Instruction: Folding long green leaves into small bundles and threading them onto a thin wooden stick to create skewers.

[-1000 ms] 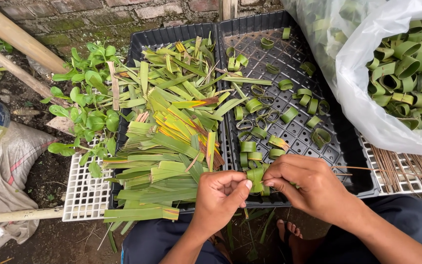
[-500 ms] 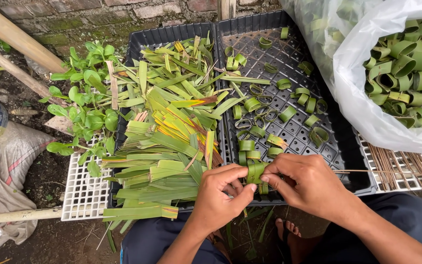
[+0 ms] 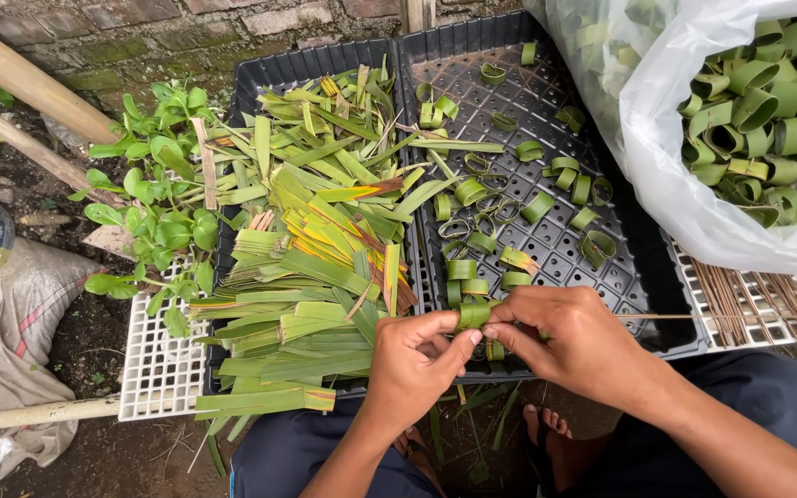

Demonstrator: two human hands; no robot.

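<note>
We hold a leaf ring (image 3: 474, 315) between both hands, just over the near edge of the black tray (image 3: 546, 101). It is a green strip curled into a short loop, glossy, with a paler inner face. Our left hand (image 3: 414, 361) has a narrow grip on it, thumb and forefinger pinched on its left end; our right hand (image 3: 576, 339) closes on its right end, and its fingers hide that side of the loop. A thin stick (image 3: 694, 316) runs out from the right hand, its tip lost under the fingers.

Beyond the ring, more rings (image 3: 528, 207) lie scattered in the tray's right half. Left of them sits a heap of cut leaves (image 3: 325, 240). Farther right of the tray, a plastic bag (image 3: 684, 175) of rings is cut off by the frame.
</note>
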